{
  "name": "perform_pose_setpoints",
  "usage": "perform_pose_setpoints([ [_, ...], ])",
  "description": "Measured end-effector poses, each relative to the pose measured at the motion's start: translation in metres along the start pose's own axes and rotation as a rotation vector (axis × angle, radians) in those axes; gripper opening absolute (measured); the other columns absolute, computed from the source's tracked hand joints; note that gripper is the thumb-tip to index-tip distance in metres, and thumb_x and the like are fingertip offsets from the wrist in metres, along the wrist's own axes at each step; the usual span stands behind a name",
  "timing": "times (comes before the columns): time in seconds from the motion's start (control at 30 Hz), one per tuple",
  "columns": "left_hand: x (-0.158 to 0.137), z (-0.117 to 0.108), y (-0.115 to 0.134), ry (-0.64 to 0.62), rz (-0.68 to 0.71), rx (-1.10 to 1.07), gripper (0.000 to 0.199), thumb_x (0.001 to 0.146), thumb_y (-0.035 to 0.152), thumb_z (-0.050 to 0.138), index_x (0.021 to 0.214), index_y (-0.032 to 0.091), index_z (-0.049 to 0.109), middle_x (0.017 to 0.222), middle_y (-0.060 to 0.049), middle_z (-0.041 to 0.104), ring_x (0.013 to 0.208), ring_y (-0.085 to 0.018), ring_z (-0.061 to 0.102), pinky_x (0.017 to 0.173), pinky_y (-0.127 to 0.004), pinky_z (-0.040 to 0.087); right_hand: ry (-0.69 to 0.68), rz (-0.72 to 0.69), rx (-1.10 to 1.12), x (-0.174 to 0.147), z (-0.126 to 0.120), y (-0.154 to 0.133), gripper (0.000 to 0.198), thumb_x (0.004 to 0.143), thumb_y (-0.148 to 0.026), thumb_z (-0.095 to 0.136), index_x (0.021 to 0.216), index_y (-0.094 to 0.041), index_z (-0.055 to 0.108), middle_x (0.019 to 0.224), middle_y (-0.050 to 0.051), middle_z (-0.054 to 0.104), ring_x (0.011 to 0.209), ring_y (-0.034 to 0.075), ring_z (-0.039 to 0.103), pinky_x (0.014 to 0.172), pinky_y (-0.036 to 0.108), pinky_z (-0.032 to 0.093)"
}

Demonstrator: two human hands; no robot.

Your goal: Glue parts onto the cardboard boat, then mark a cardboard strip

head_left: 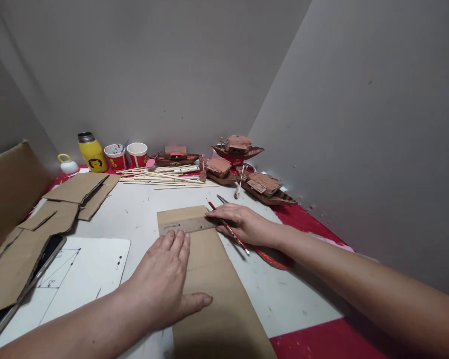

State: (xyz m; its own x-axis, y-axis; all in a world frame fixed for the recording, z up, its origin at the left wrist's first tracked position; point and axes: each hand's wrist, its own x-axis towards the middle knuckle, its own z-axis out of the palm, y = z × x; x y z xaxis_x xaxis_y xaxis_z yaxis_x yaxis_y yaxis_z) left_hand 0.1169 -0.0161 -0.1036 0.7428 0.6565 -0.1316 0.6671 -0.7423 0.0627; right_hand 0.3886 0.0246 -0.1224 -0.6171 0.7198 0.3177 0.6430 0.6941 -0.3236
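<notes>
I see cardboard (205,264) on the desk (307,344), under the ruler (195,225); I'd expect it light, stiff, creasable, best gripped by its edges. My left hand (163,279) lies flat, thumb wide; my right hand (247,225) holds a pencil (230,230).

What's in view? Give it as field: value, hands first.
left hand: spread on cardboard strip, fingers at near edge of ruler
right hand: holds red pencil at right end of ruler
ruler: lies across cardboard strip near its far end
left side: cardboard pieces, white sheet with drawn lines
back: yellow bottle, two paper cups, thin sticks, four model boats
</notes>
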Motion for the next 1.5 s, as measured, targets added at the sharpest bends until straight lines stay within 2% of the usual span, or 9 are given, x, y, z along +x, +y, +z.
perform_pose_setpoints([
  [0.13,-0.001,0.0,-0.001,0.005,0.018,-0.004,0.103,0.081,0.078,0.034,0.15,0.003,0.024,0.156,-0.021,0.02,0.141,-0.041,0.026,0.113,-0.051,0.026,0.022,-0.001,0.001,-0.001,0.001,0.0,0.037,0.091,-0.028,0.057,0.126,-0.018,0.06,0.109,0.014,0.071,0.101,0.022,0.066,0.088,0.039,0.054],
  [0.37,0.001,-0.001,-0.002,0.003,0.031,0.0,0.102,0.08,0.079,0.035,0.15,0.004,0.027,0.154,-0.022,0.025,0.141,-0.041,0.026,0.113,-0.051,0.025,0.062,0.082,0.06,0.001,-0.006,-0.005,0.034,0.095,-0.027,0.048,0.125,-0.019,0.061,0.111,0.013,0.071,0.1,0.021,0.067,0.086,0.037,0.054],
  [0.47,0.001,0.001,-0.003,0.011,0.041,-0.011,0.102,0.081,0.078,0.035,0.15,0.003,0.028,0.155,-0.022,0.024,0.143,-0.039,0.023,0.114,-0.049,0.024,0.217,0.195,0.18,0.003,-0.009,-0.016,0.034,0.096,-0.033,0.047,0.124,-0.019,0.063,0.105,0.011,0.073,0.099,0.022,0.068,0.088,0.038,0.054],
  [0.57,0.0,0.001,-0.003,0.027,0.048,-0.014,0.102,0.081,0.078,0.036,0.149,0.003,0.029,0.154,-0.023,0.024,0.143,-0.038,0.024,0.114,-0.048,0.025,0.385,0.364,0.428,0.004,-0.009,-0.032,0.037,0.095,-0.043,0.049,0.119,-0.019,0.065,0.094,0.009,0.074,0.085,0.02,0.07,0.08,0.037,0.057],
  [0.67,0.0,0.0,-0.003,0.034,0.05,-0.007,0.101,0.081,0.076,0.039,0.148,0.002,0.03,0.153,-0.024,0.025,0.142,-0.039,0.027,0.113,-0.049,0.027,0.453,0.501,0.63,0.007,-0.006,-0.046,0.039,0.09,-0.052,0.054,0.104,-0.018,0.069,0.082,0.007,0.072,0.07,0.017,0.067,0.065,0.032,0.057],
  [0.77,0.0,-0.001,-0.002,0.037,0.055,-0.003,0.1,0.081,0.076,0.039,0.148,0.002,0.031,0.153,-0.024,0.025,0.141,-0.039,0.027,0.113,-0.049,0.027,0.494,0.591,0.751,0.014,-0.001,-0.051,0.036,0.084,-0.053,0.062,0.086,-0.018,0.068,0.072,0.004,0.068,0.059,0.014,0.061,0.056,0.028,0.052],
  [0.93,0.002,0.001,-0.003,0.047,0.067,0.006,0.099,0.082,0.074,0.04,0.148,0.001,0.032,0.153,-0.024,0.027,0.141,-0.039,0.027,0.113,-0.049,0.027,0.469,0.653,0.835,0.032,0.013,-0.037,0.029,0.076,-0.046,0.069,0.076,-0.019,0.058,0.054,-0.005,0.055,0.044,0.009,0.049,0.043,0.022,0.042],
  [1.07,0.003,0.002,-0.004,0.049,0.081,0.004,0.099,0.081,0.074,0.04,0.147,0.0,0.033,0.152,-0.026,0.027,0.141,-0.041,0.027,0.112,-0.05,0.028,0.447,0.661,0.827,0.043,0.025,-0.025,0.031,0.079,-0.048,0.063,0.077,-0.02,0.05,0.06,-0.004,0.059,0.044,0.008,0.049,0.039,0.02,0.039],
  [1.5,0.004,0.0,-0.003,0.036,0.088,0.02,0.1,0.08,0.074,0.043,0.146,-0.001,0.035,0.151,-0.026,0.028,0.139,-0.041,0.03,0.11,-0.051,0.031,0.41,0.615,0.744,0.039,0.035,-0.019,0.033,0.085,-0.051,0.055,0.078,-0.02,0.048,0.064,-0.003,0.058,0.047,0.008,0.05,0.042,0.019,0.037],
])
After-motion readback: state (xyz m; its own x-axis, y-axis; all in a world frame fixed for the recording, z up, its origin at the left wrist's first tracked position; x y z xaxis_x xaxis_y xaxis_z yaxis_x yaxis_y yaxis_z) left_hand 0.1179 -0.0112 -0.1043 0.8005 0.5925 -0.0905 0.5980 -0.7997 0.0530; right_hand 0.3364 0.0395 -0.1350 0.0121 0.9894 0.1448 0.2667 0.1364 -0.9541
